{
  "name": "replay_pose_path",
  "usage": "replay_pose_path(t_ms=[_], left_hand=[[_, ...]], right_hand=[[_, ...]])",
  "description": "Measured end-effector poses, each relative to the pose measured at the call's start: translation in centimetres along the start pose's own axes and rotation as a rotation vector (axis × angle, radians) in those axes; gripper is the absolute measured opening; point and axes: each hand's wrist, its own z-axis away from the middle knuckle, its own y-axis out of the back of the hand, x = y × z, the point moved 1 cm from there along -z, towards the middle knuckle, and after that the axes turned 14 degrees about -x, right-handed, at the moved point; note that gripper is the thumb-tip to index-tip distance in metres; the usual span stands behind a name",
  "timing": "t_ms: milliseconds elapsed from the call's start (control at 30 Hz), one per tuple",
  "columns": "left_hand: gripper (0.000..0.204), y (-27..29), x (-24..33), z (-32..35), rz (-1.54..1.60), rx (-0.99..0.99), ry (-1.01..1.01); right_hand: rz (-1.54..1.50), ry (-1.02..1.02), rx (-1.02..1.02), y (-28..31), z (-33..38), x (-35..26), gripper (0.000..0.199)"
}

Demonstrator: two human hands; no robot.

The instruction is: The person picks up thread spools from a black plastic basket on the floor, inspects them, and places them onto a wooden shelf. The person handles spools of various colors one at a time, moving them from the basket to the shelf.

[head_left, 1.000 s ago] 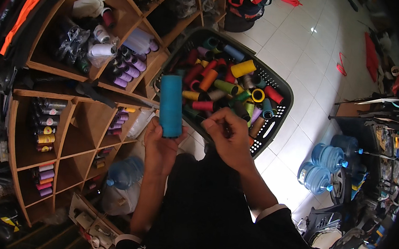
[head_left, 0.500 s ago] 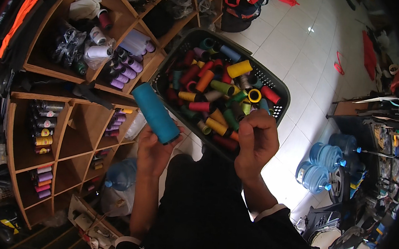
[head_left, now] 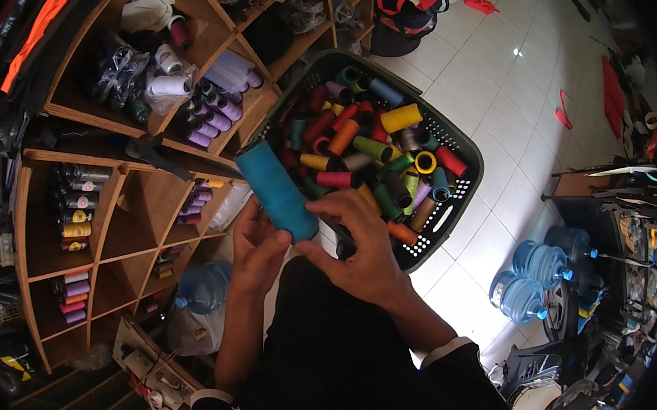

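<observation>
The left hand (head_left: 258,250) has its grip clamped on a teal thread spool (head_left: 277,190), tilted just beside the black basket (head_left: 463,187). The right hand (head_left: 364,247) touches the spool's lower end, fingers curled around it.

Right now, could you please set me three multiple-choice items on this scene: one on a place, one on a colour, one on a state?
1. Where is the basket of thread spools?
A. on the white tiled floor
B. inside the wooden shelf
C. on a chair

2. What colour is the spool in hand?
A. yellow
B. teal blue
C. white

3. How is that spool held?
A. lying in the basket
B. standing on the shelf
C. held by the left hand, with the right hand touching it

Answers: 1 A, tiles show around the basket; 2 B, its thread is teal; 3 C, both hands meet at its lower end.
</observation>
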Motion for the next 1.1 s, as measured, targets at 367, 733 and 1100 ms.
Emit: replay_pose_path(t_ms=[367, 733, 1100], left_hand=[[0.062, 1.2, -0.1, -0.1, -0.034, -0.015, 0.059], [0.046, 2.3, -0.6, 0.4, -0.052, -0.005, 0.053], [0.03, 1.5, -0.5, -0.3, -0.252, 0.066, 0.032]], right_hand=[[-0.424, -0.039, 0.094, -0.3, 0.2, 0.9, 0.039], [-0.789, -0.154, -0.027, -0.7, 0.9, 2.8, 0.031], [-0.093, -0.078, -0.015, -0.5, 0.6, 2.4, 0.05]])
